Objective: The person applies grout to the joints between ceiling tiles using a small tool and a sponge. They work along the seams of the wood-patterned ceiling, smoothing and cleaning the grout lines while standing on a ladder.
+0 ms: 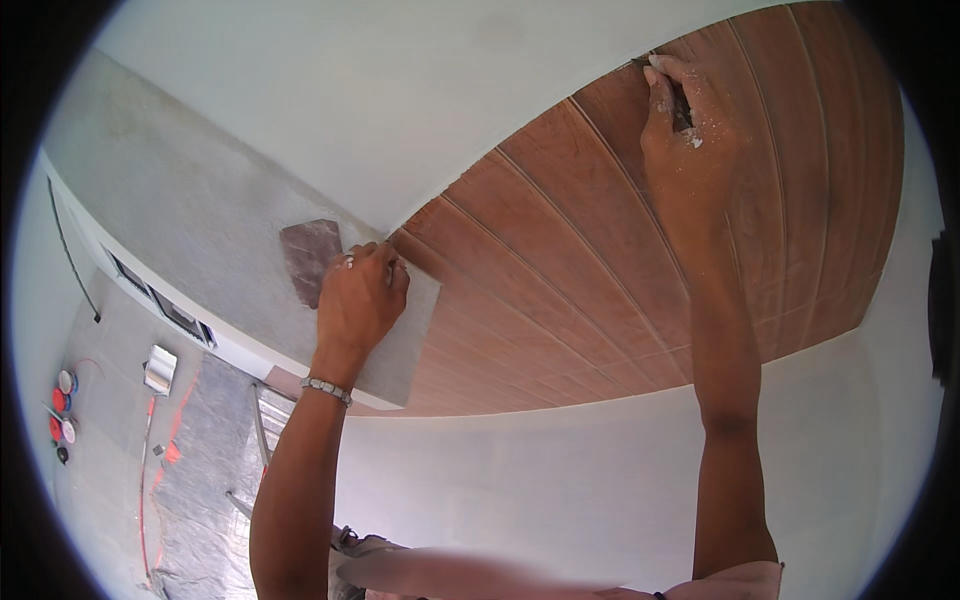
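Observation:
My right hand [695, 130], spotted with white paste, is closed on a small dark scraper-like tool [682, 112]. Its tip meets the curved line where the brown slatted wood panel [600, 250] borders the smooth white surface [350, 90]. The tool's full shape is hidden by my fingers. Lower and to the left, my left hand [358, 295] has curled fingers at the grey band [190, 160], near the panel's corner. A flat reddish-brown piece [312, 262] shows beside its knuckles. Whether my left fingers hold that piece or something else is unclear.
At the lower left, a plastic sheet [205, 470] covers part of the floor. A roller tray [160, 370], a red-handled pole [146, 480] and several small containers [63, 400] lie farther left. Part of a metal ladder-like frame [262, 430] stands near my left forearm. A pale wall [560, 480] curves below the panel.

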{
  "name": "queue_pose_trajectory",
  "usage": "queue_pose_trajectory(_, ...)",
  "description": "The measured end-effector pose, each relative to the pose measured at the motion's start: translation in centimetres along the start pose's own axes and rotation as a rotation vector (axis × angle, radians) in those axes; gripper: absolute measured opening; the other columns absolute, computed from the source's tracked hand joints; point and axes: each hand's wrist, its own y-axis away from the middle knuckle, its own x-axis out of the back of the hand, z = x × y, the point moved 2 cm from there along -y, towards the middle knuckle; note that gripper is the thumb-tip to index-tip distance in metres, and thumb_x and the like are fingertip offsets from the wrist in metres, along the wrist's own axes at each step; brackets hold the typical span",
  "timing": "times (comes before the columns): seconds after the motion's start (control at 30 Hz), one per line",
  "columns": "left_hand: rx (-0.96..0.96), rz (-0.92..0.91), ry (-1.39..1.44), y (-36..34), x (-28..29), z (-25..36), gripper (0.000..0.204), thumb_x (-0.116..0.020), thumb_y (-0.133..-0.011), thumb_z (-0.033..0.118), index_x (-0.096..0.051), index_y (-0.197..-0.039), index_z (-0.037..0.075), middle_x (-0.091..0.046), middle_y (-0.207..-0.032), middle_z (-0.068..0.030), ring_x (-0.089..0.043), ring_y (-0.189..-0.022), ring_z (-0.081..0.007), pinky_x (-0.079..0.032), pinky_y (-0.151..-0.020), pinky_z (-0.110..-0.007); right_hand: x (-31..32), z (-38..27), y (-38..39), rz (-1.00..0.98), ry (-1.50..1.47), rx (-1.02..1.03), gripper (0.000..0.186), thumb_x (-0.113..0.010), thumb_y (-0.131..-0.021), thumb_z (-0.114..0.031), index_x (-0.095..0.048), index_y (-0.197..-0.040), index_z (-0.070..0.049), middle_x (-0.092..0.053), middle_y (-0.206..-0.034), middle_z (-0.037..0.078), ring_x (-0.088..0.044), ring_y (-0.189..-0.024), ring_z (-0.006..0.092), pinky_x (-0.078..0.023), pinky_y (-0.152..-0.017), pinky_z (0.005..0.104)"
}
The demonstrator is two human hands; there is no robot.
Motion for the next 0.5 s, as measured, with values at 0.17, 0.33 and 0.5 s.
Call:
queue_pose_trajectory(0.17, -0.003, -0.007, -0.024, 0.13, -0.01, 0.04, 0.016, -0.067, -0.095, 0.015, -0.073, -0.093, 0.001, -0.071, -0.094, -0.0187, -0.069, -0.09, -0.041, -0.055, -0.085, -0.05, 0.24, 0.11, -0.12, -0.036, 0.034, -0.003, 0.014, -0.077, -0.087, -0.002, -0.076, -0.1, -0.005, -0.074, -0.093, 0.01, -0.072, -0.079, 0.029, -0.056, -0.068, 0.0378)
queue_pose_trajectory(0.33, -0.002, -0.008, -0.025, 0.13, 0.04, 0.09, 0.02, -0.066, -0.096, 0.017, -0.075, -0.092, 0.0, -0.072, -0.095, -0.0192, -0.069, -0.091, -0.0409, -0.055, -0.087, -0.048, 0.56, 0.35, -0.49, -0.054, 0.029, -0.013, 0.015, -0.076, -0.093, -0.006, -0.078, -0.108, -0.004, -0.077, -0.098, 0.008, -0.073, -0.085, 0.0179, -0.058, -0.078, 0.0317)
queue_pose_trajectory(0.5, 0.009, -0.016, -0.027, 0.12, -0.17, -0.06, 0.02, -0.067, -0.095, 0.017, -0.075, -0.091, 0.0, -0.072, -0.096, -0.019, -0.07, -0.091, -0.0406, -0.056, -0.086, -0.048, 0.52, -0.05, -0.72, -0.125, 0.066, 0.014, 0.016, -0.076, -0.093, -0.005, -0.077, -0.109, -0.003, -0.077, -0.097, 0.008, -0.073, -0.085, 0.0171, -0.058, -0.077, 0.0312)
